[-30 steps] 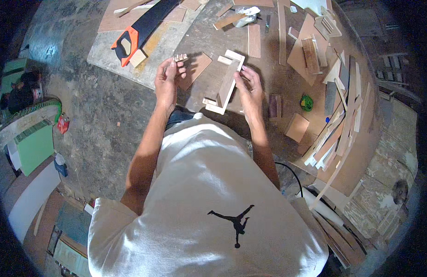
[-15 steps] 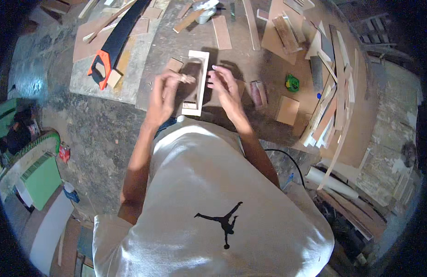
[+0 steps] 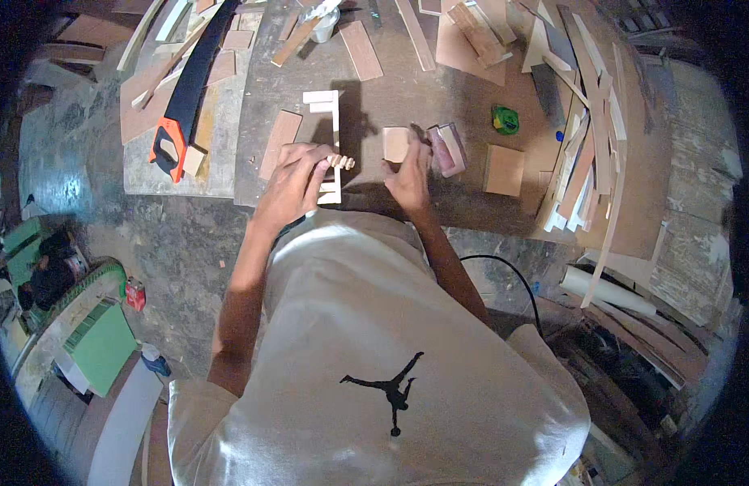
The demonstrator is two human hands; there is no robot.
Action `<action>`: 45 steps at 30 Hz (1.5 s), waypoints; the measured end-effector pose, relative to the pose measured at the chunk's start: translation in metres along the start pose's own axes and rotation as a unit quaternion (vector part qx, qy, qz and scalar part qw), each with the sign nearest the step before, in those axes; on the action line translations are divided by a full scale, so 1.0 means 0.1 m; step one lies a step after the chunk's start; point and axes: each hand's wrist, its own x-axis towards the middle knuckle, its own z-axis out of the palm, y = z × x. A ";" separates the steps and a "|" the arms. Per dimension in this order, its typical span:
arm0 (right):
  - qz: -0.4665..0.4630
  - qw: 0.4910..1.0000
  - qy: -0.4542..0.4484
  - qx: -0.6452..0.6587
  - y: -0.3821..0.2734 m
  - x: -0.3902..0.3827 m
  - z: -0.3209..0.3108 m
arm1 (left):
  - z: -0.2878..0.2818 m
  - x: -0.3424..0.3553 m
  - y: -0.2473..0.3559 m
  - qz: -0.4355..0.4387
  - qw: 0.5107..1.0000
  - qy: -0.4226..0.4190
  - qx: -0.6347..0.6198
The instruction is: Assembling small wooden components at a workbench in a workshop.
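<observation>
- Wood block (image 3: pixel 395 144): one, near-square, no clear long axis; on the table (image 3: pixel 374 105), just far-left of the right hand (image 3: pixel 409 180), the nearer hand.
- Right fingers: thumb apart from the rest, around the block's near and right edges. Can't tell if clamped.
- Left hand (image 3: pixel 292 180): fingertips pinched on a ridged wood piece (image 3: pixel 342 162), long axis left-right, above the frame. One piece or tight stack, can't tell.
- Pale frame (image 3: pixel 335 123): one, long axis near-far, left of the block, apart.
- Purplish block (image 3: pixel 449 154): one, just right of right hand.
- Brown strip (image 3: pixel 279 139): one, left of frame.
- Farther right: one green object (image 3: pixel 505 120), one square board (image 3: pixel 504 170).
- Far left: one handsaw (image 3: pixel 194 89).
- Far right: strip pile (image 3: pixel 591 121), overlapping, uncountable.
</observation>
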 end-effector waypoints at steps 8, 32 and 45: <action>-0.142 0.965 -0.143 0.166 -0.35 0.21 -0.24 | 0.02 -0.04 0.00 -0.062 0.998 -0.001 -0.025; -0.233 0.924 -0.167 0.252 -0.39 0.37 -0.27 | -0.01 0.02 0.08 -0.079 0.995 0.031 -0.054; -0.309 0.935 0.173 -0.021 -1.19 2.23 0.05 | -0.21 -0.14 -0.03 -0.129 0.978 0.125 -0.102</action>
